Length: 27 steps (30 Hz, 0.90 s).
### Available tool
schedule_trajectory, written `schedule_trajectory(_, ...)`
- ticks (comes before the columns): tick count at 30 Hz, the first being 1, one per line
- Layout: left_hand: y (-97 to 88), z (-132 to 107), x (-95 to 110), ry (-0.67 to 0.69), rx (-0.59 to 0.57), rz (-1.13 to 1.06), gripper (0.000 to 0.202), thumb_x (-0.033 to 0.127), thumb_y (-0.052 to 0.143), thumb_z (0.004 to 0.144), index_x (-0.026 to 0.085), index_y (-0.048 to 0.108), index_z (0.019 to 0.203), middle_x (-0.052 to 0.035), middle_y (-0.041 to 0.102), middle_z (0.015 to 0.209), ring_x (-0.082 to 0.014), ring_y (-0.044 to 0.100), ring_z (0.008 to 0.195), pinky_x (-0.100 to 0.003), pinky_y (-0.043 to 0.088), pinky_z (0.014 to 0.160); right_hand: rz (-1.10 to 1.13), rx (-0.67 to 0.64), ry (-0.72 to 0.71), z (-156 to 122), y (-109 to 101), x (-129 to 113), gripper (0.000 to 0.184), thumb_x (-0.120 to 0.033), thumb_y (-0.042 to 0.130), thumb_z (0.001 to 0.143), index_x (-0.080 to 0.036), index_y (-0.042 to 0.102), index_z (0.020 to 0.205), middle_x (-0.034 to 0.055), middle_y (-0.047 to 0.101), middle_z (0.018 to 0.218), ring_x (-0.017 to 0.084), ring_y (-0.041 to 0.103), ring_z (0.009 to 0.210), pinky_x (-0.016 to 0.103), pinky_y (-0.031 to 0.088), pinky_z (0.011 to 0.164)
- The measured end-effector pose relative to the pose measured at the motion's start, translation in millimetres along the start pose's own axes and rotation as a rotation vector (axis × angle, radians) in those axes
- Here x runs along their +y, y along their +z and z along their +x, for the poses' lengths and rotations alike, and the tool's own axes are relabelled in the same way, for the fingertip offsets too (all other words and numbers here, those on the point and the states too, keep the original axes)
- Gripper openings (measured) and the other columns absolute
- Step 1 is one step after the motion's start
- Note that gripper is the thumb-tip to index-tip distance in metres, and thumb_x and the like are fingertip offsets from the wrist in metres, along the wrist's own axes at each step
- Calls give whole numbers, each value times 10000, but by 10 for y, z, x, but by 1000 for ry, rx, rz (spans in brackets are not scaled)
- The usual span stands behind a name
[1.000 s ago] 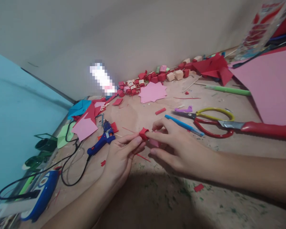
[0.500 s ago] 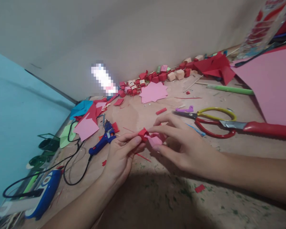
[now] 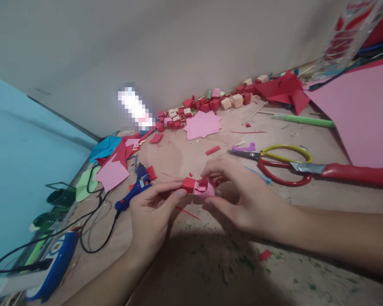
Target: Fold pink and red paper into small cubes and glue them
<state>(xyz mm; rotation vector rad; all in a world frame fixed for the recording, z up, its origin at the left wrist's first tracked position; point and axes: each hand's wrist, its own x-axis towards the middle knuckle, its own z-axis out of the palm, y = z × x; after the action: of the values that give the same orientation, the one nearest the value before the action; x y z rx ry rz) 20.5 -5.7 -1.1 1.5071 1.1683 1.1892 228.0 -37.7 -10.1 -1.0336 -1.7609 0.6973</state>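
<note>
Between thumb and fingers, my left hand pinches a small red paper cube. A folded pink paper piece adjoins the cube's right side, curled like a partly open box. My right hand grips that pink piece by its right edge, thumb below and fingers above. Both hands are over the table, near its middle. Some fingertips of the right hand are hidden behind the pink paper.
A blue glue gun lies left of my hands, its cord running to a blue-and-white power strip. Scissors and a red-handled knife lie right. Small paper cubes, pink paper stars and pink sheets are farther back.
The red cube and pink piece have turned, so the cube's flat side and the pink fold's opening now show. My left hand has shifted slightly left. The whole view has moved a little.
</note>
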Motion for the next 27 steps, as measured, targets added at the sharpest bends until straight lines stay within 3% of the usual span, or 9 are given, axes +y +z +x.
schedule_trajectory(6,-44,-55,98,267,-90,295,165,176,791,849,322,839,907,-2,807,975,-218,735,966,-340,570,939,-19,-35,-18,-4,16,4,292,-57,617,914,-215,550,1151,62,616,1137,197,611,1036,332,555,868)
schedule_trajectory(17,-12,2,143,398,-228,393,148,156,774,855,270,854,904,-62,814,952,-231,742,891,-309,552,850,-18,-85,-104,19,10,4,276,-87,646,927,-200,616,1177,83,627,1150,206,598,1054,347,541,898)
schedule_trajectory(22,-22,14,41,607,-308,467,129,155,737,888,188,808,991,-98,761,1041,-209,710,959,-309,563,878,-47,-83,-133,28,10,15,219,-96,649,928,-187,667,1126,88,648,1121,192,624,1012,313,558,843)
schedule_trajectory(27,-29,26,-56,621,-378,480,168,128,733,890,150,773,1051,-113,733,1153,-190,697,1054,-287,558,959,-52,-90,-19,48,-15,13,151,-87,648,914,-184,723,1001,84,650,1120,173,664,982,271,583,793)
